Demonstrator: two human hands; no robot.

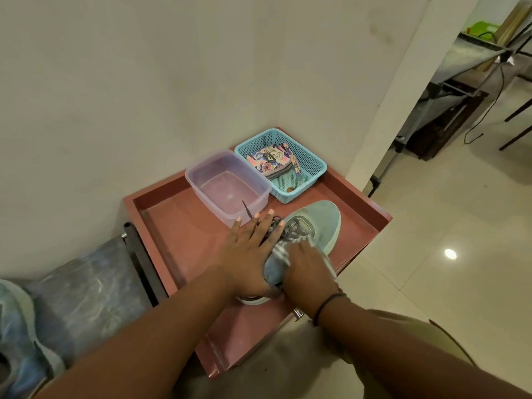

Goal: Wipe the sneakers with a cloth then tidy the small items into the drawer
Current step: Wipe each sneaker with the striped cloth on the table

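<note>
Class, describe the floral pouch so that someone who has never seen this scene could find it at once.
Start at the reddish tray-topped stand in the wall corner. At its far end two containers sit side by side: a clear, purplish tub and a blue mesh basket. The floral pouch lies inside the basket, the only patterned thing there, printed with pink, blue and cream leaves.

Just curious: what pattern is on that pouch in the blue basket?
Colourful floral print on the pouch, seen in the head view.

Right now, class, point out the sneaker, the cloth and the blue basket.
sneaker (319, 223): head view, on its green toe cap.
cloth (280, 250): head view, on the striped fold beside the right hand.
blue basket (312, 159): head view, on its right wall.
</note>
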